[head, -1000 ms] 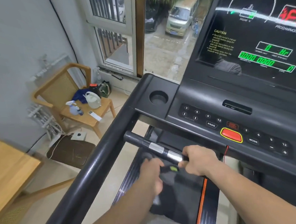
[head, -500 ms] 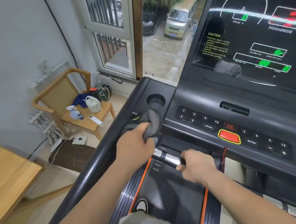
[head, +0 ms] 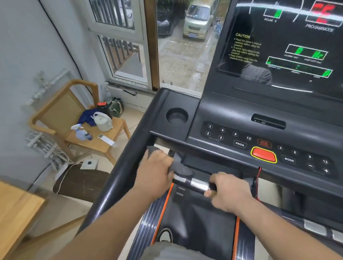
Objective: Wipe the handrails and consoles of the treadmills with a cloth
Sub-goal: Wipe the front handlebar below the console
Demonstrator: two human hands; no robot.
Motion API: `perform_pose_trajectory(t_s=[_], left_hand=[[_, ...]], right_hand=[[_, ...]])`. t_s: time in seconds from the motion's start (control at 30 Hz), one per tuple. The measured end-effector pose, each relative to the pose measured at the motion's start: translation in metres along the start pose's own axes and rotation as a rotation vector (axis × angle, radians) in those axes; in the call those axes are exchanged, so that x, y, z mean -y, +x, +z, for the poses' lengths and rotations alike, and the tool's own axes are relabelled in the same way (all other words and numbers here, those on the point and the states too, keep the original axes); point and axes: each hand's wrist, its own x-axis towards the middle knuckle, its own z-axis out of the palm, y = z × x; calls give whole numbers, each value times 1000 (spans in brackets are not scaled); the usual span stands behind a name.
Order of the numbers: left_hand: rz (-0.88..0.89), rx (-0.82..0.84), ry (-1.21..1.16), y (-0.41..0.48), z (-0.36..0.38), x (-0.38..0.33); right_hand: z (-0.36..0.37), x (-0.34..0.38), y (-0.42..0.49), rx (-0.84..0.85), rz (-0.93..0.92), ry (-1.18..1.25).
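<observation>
I stand on a black treadmill with a lit console and a button panel. My left hand grips a dark grey cloth wrapped round the far left end of the inner grip bar, close to the long black side handrail. My right hand grips the same bar further right, just past its shiny metal sensor bands. A round cup holder sits left of the buttons.
A wooden chair at the left carries a spray bottle, a white jug and a remote. A wooden table corner is at the lower left. A dark floor mat lies beside the treadmill. The window is ahead.
My left hand came up from below the grip bar with the cloth to the handrail by the cup holder, then came back down onto the grip bar's left end. My right hand kept its grip.
</observation>
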Motion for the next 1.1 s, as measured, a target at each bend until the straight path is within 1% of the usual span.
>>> perform_pose_trajectory(t_s=[0.03, 0.07, 0.13, 0.17, 0.2, 0.27, 0.37, 0.43, 0.47, 0.5, 0.57, 0.6, 0.63, 0.7, 0.73, 0.77, 0.8, 0.83, 0.9, 0.93, 1.0, 1.03, 1.07, 1.1], left_hand=[[-54, -17, 25, -3, 8, -23], [-63, -35, 9, -7, 20, -49], [41, -75, -118, -17, 40, -95], [109, -70, -172, -20, 43, -104], [184, -75, -210, -18, 44, -101], [283, -104, -177, -10, 44, -70], [206, -60, 23, 3, 24, 1], [135, -81, 139, 1, 13, 22], [92, -101, 134, -2, 12, 18], [43, -141, 79, -5, 15, 5], [-41, -236, -115, -14, 28, -29], [-21, -241, -198, -18, 33, -46], [46, -225, -258, -22, 35, -58], [254, -156, -322, -23, 37, -60], [351, -120, -284, -19, 35, -49], [401, -96, -219, -12, 31, -32], [393, -76, -156, -7, 24, -13], [343, -71, -110, -2, 19, 7], [212, -107, -92, -2, 13, 32], [147, -128, -102, -6, 13, 32], [18, -208, -136, -18, 23, 3], [4, -239, -147, -24, 31, -21], [33, -234, -166, -29, 41, -48], [100, -208, -190, -32, 47, -74]], right_hand=[[1, 0, -1, -1, 7, 2], [2, -1, -1, -9, 14, 15], [4, -6, -1, -15, 43, 40], [6, -8, -1, -11, 65, 61], [6, -10, -1, -12, 82, 86], [9, -11, -2, -22, 91, 98], [11, -7, -1, -46, 86, 97], [9, -6, 0, -33, 89, 116], [9, -6, 0, -30, 94, 125], [8, -7, 0, -29, 103, 132], [6, -7, 1, -24, 120, 142], [7, -6, 1, -26, 124, 144], [8, -6, 1, -22, 127, 142], [6, -5, 1, -15, 132, 121], [6, -4, 1, -12, 136, 117], [5, -4, 1, -13, 137, 119], [6, -4, 0, -19, 135, 123], [7, -3, -1, -32, 130, 129], [10, -2, -6, -76, 107, 136], [13, -2, -9, -100, 90, 135], [18, -5, -16, -122, 52, 154], [19, -9, -19, -119, 37, 205], [18, -14, -23, -107, 16, 278], [17, -20, -29, -111, -19, 356]])
